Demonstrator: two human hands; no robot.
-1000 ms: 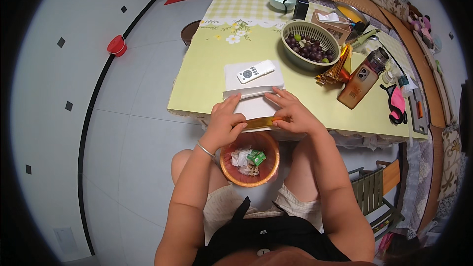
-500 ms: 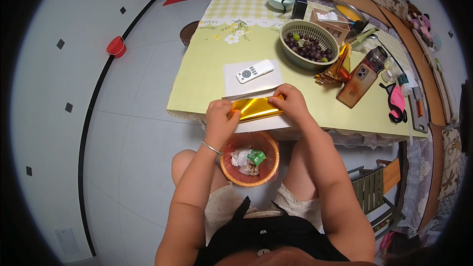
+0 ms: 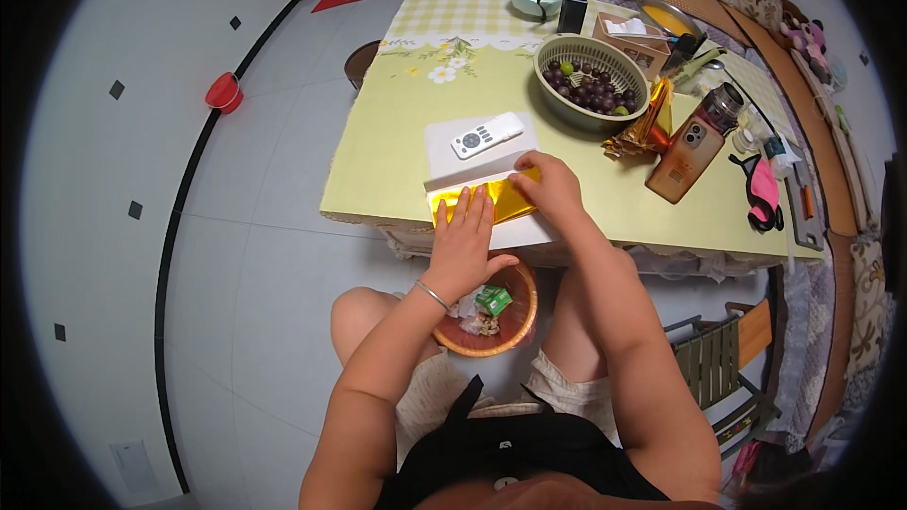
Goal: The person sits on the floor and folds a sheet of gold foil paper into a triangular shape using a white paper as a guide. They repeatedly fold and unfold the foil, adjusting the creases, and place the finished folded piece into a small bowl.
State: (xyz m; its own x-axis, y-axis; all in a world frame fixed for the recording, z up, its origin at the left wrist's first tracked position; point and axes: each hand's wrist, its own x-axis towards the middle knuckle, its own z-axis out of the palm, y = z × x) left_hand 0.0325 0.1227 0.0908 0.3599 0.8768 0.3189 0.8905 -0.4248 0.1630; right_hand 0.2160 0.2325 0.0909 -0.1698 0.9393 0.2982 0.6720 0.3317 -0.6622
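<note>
A strip of shiny gold foil paper (image 3: 505, 200) lies folded on white paper (image 3: 521, 232) at the table's front edge. My left hand (image 3: 463, 244) rests flat on the foil's left part, fingers stretched out and the thumb apart. At the foil's right end, my right hand (image 3: 553, 191) is closed, thumb and bent fingers at its far edge. Just beyond, a white remote control (image 3: 487, 136) sits on a white sheet or box (image 3: 442, 153); which of these I cannot tell.
Right of my hands are a colander (image 3: 612, 45) of grapes, crumpled gold foil (image 3: 642, 132), a phone (image 3: 687, 161) leaning on a jar, and a pink-and-black eye mask (image 3: 761, 191). Below the table edge, an orange waste bin (image 3: 518, 326) stands between my knees.
My left hand has let go of the foil's left end and now lies flat on it with fingers extended. My right hand has shifted slightly; the foil lies flatter on the paper.
</note>
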